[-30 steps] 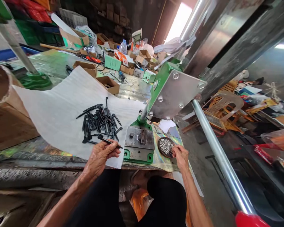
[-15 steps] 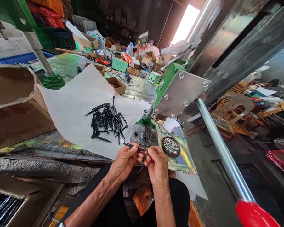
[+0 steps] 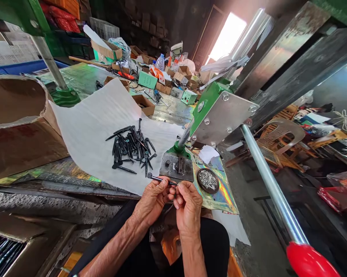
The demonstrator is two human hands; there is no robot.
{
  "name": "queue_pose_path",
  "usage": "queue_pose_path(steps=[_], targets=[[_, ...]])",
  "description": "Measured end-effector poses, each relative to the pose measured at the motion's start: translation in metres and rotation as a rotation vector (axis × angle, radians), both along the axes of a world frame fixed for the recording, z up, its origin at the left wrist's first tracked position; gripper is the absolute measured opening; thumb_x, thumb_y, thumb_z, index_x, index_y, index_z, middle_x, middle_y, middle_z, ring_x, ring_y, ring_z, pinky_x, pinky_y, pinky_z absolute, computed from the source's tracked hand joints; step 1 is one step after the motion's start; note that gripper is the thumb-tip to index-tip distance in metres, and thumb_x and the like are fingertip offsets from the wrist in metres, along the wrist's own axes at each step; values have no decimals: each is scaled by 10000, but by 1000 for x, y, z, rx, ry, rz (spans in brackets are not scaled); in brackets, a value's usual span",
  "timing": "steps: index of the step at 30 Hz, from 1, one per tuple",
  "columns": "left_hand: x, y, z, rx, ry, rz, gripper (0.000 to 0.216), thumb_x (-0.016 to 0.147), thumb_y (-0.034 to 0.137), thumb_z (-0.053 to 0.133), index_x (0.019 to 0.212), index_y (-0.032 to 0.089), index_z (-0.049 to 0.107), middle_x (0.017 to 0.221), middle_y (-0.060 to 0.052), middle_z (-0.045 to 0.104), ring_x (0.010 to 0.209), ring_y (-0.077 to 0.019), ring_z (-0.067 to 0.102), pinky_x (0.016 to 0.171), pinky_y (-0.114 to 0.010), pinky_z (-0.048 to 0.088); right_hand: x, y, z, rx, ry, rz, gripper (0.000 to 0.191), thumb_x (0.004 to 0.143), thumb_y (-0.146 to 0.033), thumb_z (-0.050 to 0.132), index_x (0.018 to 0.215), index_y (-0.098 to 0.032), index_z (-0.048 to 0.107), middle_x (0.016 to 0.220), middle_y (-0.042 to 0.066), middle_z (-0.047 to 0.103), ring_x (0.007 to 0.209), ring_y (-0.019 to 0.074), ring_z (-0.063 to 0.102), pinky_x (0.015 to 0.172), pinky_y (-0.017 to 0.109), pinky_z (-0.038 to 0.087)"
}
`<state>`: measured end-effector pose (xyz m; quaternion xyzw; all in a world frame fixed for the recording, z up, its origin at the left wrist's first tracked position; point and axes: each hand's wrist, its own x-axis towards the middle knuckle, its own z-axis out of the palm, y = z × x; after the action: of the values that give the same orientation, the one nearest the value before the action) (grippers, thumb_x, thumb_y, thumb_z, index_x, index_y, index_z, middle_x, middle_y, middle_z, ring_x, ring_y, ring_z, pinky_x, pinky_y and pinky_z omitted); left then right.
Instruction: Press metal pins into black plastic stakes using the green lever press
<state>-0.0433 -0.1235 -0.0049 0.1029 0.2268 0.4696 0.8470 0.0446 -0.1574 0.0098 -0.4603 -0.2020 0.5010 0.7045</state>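
Note:
My left hand (image 3: 152, 202) grips a slim black spike (image 3: 162, 179) between thumb and fingers, its pale metal end pointing left. My right hand (image 3: 187, 207) pinches the spike's other end, and anything small held there is hidden by the fingertips. Both hands are just in front of the steel base of a green bench press (image 3: 176, 167). To their right lies a round dark dish of tiny metal pins (image 3: 208, 181). A heap of similar black spikes (image 3: 131, 148) rests on a white paper sheet (image 3: 89, 127), beyond my left hand.
A large open cardboard box (image 3: 17, 123) stands at the left. The press's steel plate (image 3: 222, 115) rises ahead, with a steel lever (image 3: 273, 190) with a red grip at the right. Small boxes and electrical units (image 3: 144, 105) crowd the far bench.
Over the last second my right hand left the dish and joined my left hand at the spike. In the last half second the hands barely moved, and the view shifted slightly.

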Motion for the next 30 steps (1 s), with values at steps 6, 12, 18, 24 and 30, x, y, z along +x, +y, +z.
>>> queue_pose_path(steps=[6,12,18,24,30], targets=[[-2,1,-5,-10,11,23,377,574,239,866,802,120,591,657,-35,651,541,-105,594,481,-170,515,-5,3,-2,4,-19,-19,192,687,-284,748,681,-157,605,541,-26,593,411,33,417,369,121,278],[1,-2,-3,34,56,87,415,566,282,868,807,130,566,608,-17,629,508,-100,575,476,-171,503,-14,5,-5,-3,-76,-106,232,715,-324,724,664,-164,563,527,-25,593,420,44,428,377,130,267],[5,-8,-2,124,155,185,353,637,313,812,807,137,557,582,6,596,492,-100,554,455,-180,485,-22,5,-8,-16,-181,-178,253,740,-357,687,650,-169,542,545,-27,584,448,56,436,405,150,275],[-1,10,-6,376,506,179,281,718,362,716,829,134,594,619,-16,619,502,-137,568,461,-230,484,-13,16,-19,-76,-35,-110,252,645,-341,720,635,-177,529,456,-93,384,409,47,266,385,175,194],[8,46,-8,605,766,152,172,725,316,650,774,151,640,614,-11,616,547,-127,554,525,-212,453,0,35,-20,-105,74,-79,236,562,-304,731,681,-154,593,540,-62,460,446,38,258,399,170,177]])
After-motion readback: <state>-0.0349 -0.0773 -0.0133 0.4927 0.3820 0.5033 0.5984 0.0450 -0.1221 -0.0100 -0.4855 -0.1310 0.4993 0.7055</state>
